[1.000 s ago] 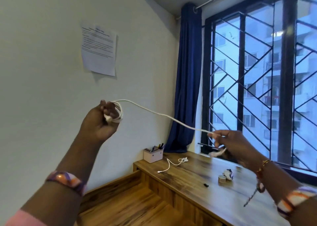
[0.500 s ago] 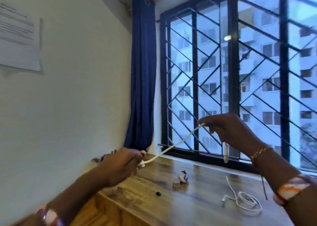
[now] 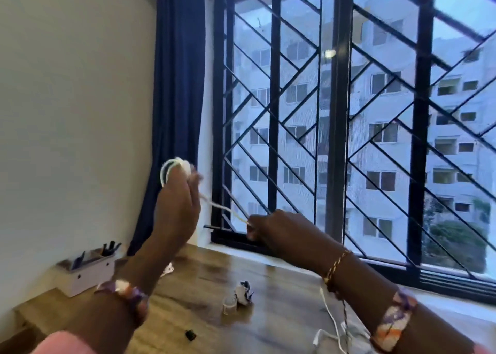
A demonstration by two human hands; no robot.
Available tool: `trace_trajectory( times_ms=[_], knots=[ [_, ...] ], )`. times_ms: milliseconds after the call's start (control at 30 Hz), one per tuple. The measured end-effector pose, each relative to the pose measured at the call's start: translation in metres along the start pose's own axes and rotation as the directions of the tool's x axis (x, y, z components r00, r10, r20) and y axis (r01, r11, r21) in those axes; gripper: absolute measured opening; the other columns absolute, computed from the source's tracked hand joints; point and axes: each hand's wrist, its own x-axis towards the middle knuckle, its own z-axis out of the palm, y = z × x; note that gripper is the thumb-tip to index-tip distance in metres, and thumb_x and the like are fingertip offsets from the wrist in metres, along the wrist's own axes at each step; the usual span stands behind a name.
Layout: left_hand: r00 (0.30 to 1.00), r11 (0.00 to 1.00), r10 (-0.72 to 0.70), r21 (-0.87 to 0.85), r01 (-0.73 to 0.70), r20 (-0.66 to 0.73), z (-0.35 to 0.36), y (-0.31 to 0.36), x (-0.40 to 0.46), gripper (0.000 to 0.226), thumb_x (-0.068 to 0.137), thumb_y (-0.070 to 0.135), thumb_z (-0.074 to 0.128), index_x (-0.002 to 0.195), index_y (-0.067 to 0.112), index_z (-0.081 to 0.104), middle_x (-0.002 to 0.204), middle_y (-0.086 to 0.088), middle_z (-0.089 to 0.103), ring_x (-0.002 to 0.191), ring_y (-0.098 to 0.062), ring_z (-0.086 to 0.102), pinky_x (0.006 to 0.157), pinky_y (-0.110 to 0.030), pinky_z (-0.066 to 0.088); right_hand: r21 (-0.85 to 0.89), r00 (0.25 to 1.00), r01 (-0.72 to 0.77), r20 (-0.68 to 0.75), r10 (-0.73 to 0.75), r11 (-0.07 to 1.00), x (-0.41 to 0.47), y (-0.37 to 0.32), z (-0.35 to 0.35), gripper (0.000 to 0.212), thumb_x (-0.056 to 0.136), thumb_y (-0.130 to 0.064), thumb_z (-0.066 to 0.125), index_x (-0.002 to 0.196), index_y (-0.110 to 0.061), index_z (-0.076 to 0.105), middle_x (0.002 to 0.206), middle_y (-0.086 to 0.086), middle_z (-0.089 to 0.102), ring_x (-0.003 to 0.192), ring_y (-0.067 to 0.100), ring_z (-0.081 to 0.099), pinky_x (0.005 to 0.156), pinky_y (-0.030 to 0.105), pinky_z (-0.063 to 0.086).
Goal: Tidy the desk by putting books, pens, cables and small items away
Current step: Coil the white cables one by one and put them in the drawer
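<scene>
The left hand (image 3: 175, 206), raised above the desk (image 3: 279, 275), holds a white cable (image 3: 171, 165) looped around its fingers. The right hand (image 3: 273, 227) pinches the cable's free end just to the right, near the window (image 3: 349, 128).

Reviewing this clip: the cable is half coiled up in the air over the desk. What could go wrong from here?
1. The coil sits loosely around the left hand fingertips; it could slip off and unwind.
2. The right hand pinches only the cable's short free end, which may pull out.
3. The second white cable on the desk lies under the right forearm and could snag.
</scene>
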Motion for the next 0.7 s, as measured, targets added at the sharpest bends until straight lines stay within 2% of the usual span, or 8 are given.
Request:
trace_trajectory(
  times_ms=[67, 133, 200, 267, 400, 533, 600, 700],
  knots=[
    [0.923, 0.88, 0.23, 0.338, -0.333, 0.308, 0.014, -0.03, -0.007, 0.015, 0.09, 0.022, 0.049, 0.088, 0.007, 0.048, 0.068, -0.01, 0.065, 0.051, -0.028, 0.064, 0.042, -0.035, 0.051, 0.085, 0.998, -0.002, -0.06, 0.007, 0.996, 0.017, 0.021, -0.008, 0.021, 0.097, -0.035, 0.042, 0.095, -0.02, 0.056, 0.074, 0.0, 0.058, 0.068, 0.023, 0.055, 0.066, 0.036, 0.049],
    [0.796, 0.886, 0.141, 0.284, -0.367, 0.588, 0.029, -0.035, -0.013, 0.013, 0.088, 0.029, 0.048, 0.083, 0.017, 0.046, 0.07, -0.004, 0.065, 0.059, -0.026, 0.064, 0.053, -0.039, 0.054, 0.095, 0.991, -0.034, -0.126, 0.046, 0.995, 0.035, 0.047, -0.01, 0.021, 0.096, -0.041, 0.041, 0.094, -0.027, 0.057, 0.073, -0.003, 0.057, 0.069, 0.02, 0.052, 0.066, 0.034, 0.046],
    [0.668, 0.997, 0.072, -0.071, -0.029, 0.741, 0.041, -0.026, -0.016, 0.035, 0.091, 0.048, 0.034, 0.073, 0.021, 0.047, 0.062, 0.003, 0.057, 0.057, -0.017, 0.056, 0.058, -0.035, 0.048, 0.095, 0.98, -0.098, -0.162, 0.112, 0.991, 0.05, 0.07, -0.005, 0.023, 0.093, -0.047, 0.043, 0.096, -0.032, 0.06, 0.083, -0.003, 0.065, 0.077, 0.018, 0.057, 0.069, 0.033, 0.045],
    [0.596, 0.85, 0.023, -0.33, 0.411, 0.803, 0.049, -0.011, -0.011, 0.052, 0.092, 0.057, 0.033, 0.069, 0.016, 0.055, 0.052, 0.005, 0.046, 0.048, -0.011, 0.043, 0.052, -0.024, 0.038, 0.175, 0.962, -0.159, -0.192, 0.192, 0.972, 0.062, 0.084, 0.007, 0.026, 0.091, -0.051, 0.045, 0.095, -0.034, 0.064, 0.08, -0.004, 0.066, 0.072, 0.014, 0.057, 0.068, 0.032, 0.045],
    [0.66, 0.566, 0.034, -0.558, 0.607, 0.751, 0.062, 0.009, 0.01, 0.041, 0.085, 0.043, 0.053, 0.053, 0.016, 0.05, 0.047, -0.002, 0.036, 0.045, -0.014, 0.034, 0.051, -0.023, 0.033, 0.272, 0.93, -0.247, -0.205, 0.306, 0.93, 0.078, 0.09, 0.031, 0.041, 0.089, -0.058, 0.038, 0.09, -0.03, 0.068, 0.058, -0.004, 0.054, 0.054, 0.006, 0.046, 0.057, 0.031, 0.038],
    [0.719, 0.161, -0.27, -0.706, 0.689, 0.64, 0.087, -0.002, 0.023, 0.033, 0.09, 0.026, 0.048, 0.062, 0.009, 0.053, 0.045, 0.003, 0.041, 0.043, -0.01, 0.04, 0.06, -0.031, 0.039, 0.129, 0.973, -0.187, -0.109, 0.202, 0.974, 0.087, 0.063, 0.041, 0.033, 0.098, -0.043, 0.03, 0.101, -0.023, 0.057, 0.078, -0.003, 0.06, 0.075, 0.022, 0.057, 0.062, 0.032, 0.039],
    [0.726, 0.174, -0.387, -0.728, 0.663, 0.569, 0.096, -0.007, 0.023, 0.03, 0.096, 0.02, 0.044, 0.074, 0.005, 0.058, 0.048, 0.005, 0.052, 0.045, -0.007, 0.046, 0.057, -0.026, 0.041, 0.028, 0.987, -0.129, -0.098, 0.131, 0.991, 0.088, 0.048, 0.042, 0.019, 0.099, -0.031, 0.036, 0.106, -0.018, 0.047, 0.092, 0.006, 0.063, 0.084, 0.028, 0.061, 0.057, 0.031, 0.034],
    [0.656, 0.224, -0.567, -0.673, 0.705, 0.498, 0.102, -0.006, 0.021, 0.024, 0.097, 0.013, 0.043, 0.095, -0.003, 0.061, 0.052, 0.004, 0.065, 0.044, -0.002, 0.051, 0.05, -0.017, 0.044, -0.17, 0.993, -0.082, -0.097, 0.067, 0.982, 0.089, 0.034, 0.043, 0.012, 0.096, -0.019, 0.043, 0.107, -0.013, 0.045, 0.086, 0.006, 0.059, 0.079, 0.027, 0.063, 0.044, 0.026, 0.022]
  ],
)
